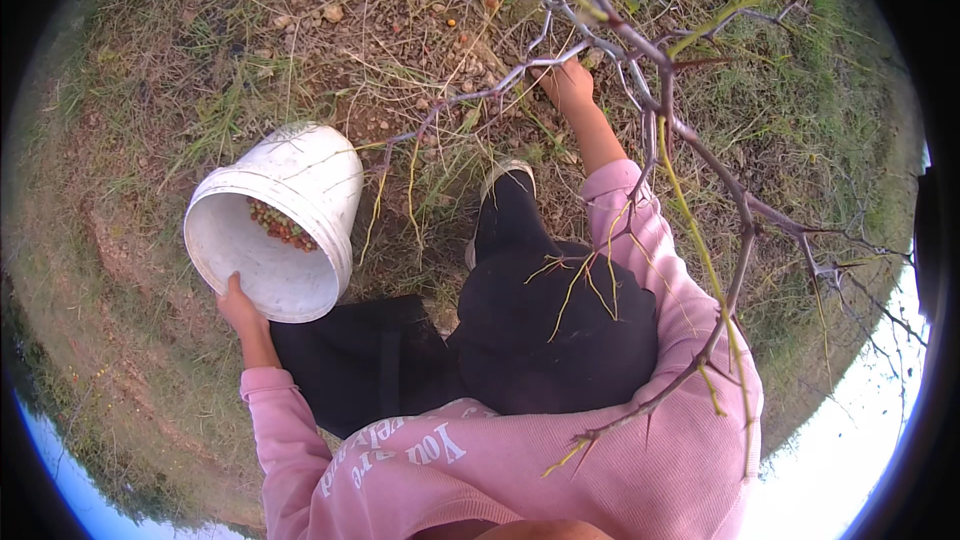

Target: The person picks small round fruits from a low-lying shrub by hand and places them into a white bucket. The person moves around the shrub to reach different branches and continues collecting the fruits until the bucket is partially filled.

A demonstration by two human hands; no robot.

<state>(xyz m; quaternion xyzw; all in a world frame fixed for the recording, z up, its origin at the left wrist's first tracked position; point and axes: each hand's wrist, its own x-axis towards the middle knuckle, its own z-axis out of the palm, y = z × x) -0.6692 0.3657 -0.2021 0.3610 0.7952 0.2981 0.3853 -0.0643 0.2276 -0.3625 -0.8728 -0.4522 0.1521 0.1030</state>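
A white plastic bucket [259,262] leans on its side at the left, its mouth tilted towards me. Small red and green fruits [281,229] lie inside it. My left hand [244,309] grips the bucket's rim, thumb over the edge. Out in front at the upper right, my right hand [568,85] reaches down to the stony, grassy ground, behind a thorny branch. Its fingertips are partly hidden, so whether it holds anything cannot be told. A few small orange fruits [451,22] lie on the soil to the left of that hand.
Bare thorny branches [697,142] spread across the right side, over my right arm and close to the camera. Small stones [333,13] and dry grass cover the ground ahead. My shoe [512,166] stands on the ground below the right hand.
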